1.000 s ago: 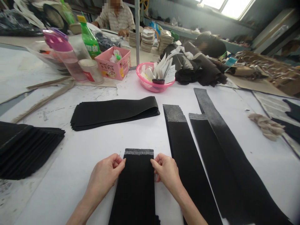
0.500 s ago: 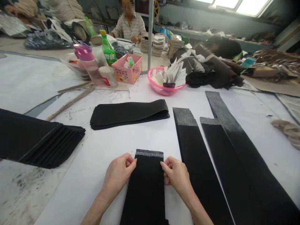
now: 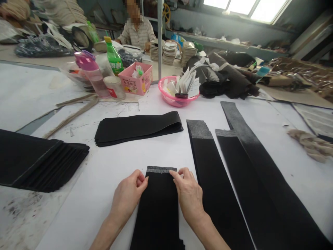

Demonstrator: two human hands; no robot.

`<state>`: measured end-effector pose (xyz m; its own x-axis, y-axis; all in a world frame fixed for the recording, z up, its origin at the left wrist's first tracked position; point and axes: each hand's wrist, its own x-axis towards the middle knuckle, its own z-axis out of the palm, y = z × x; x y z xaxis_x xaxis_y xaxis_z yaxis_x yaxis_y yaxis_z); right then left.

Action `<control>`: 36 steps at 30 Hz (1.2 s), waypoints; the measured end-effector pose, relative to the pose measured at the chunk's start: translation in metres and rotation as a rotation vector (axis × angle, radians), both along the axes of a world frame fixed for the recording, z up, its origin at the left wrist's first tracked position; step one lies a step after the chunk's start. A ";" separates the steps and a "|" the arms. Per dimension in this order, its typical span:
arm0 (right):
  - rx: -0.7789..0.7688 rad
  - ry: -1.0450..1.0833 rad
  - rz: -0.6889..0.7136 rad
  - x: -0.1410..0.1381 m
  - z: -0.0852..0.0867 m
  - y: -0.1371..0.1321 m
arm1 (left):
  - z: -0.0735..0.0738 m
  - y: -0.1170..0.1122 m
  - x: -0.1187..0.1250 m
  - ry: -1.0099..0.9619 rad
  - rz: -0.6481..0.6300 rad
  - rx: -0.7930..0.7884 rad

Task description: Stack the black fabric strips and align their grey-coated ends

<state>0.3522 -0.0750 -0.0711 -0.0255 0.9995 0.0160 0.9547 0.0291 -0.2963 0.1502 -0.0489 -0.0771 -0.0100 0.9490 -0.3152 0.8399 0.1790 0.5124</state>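
A stack of black fabric strips point(image 3: 158, 208) lies lengthwise before me, with grey bands across its far end. My left hand point(image 3: 130, 194) is closed, its thumb and forefinger pinching the stack's left edge just below the bands. At the far right corner, my right hand point(image 3: 189, 194) grips the edge, one fingertip resting on the grey band; its other fingers are partly hidden. Just right of that hand lies another black strip stack point(image 3: 215, 166) with a grey end. Farther right are more long black strips point(image 3: 241, 159), overlapping.
A folded black strip pile point(image 3: 137, 128) lies ahead, and a fanned black stack point(image 3: 39, 163) at left. Behind stand a pink basin point(image 3: 179, 100) of papers, a pink box point(image 3: 137, 81), a green bottle point(image 3: 113, 57) and a metal pole point(image 3: 160, 41). A person point(image 3: 137, 33) sits across the table.
My right hand has slid from the right edge up onto the grey band at the strips' far end. My left hand keeps its pinch. The view has shifted slightly right.
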 end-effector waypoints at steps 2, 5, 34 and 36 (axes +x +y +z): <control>0.017 -0.046 0.044 0.000 -0.002 0.000 | 0.001 -0.003 0.004 0.098 -0.034 0.110; 0.018 -0.096 0.076 0.000 -0.003 -0.001 | -0.001 -0.006 0.012 0.197 -0.236 0.382; 0.080 0.106 0.090 -0.002 0.019 0.028 | -0.004 -0.006 0.006 0.235 -0.572 0.559; 0.065 0.045 0.159 -0.014 0.016 0.036 | -0.004 -0.005 0.006 0.233 -0.574 0.570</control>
<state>0.3383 -0.0392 -0.0547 -0.1810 0.9797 0.0856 0.9221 0.1993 -0.3316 0.1560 -0.0542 -0.0813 0.5172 0.8399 0.1646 0.8170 -0.5418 0.1972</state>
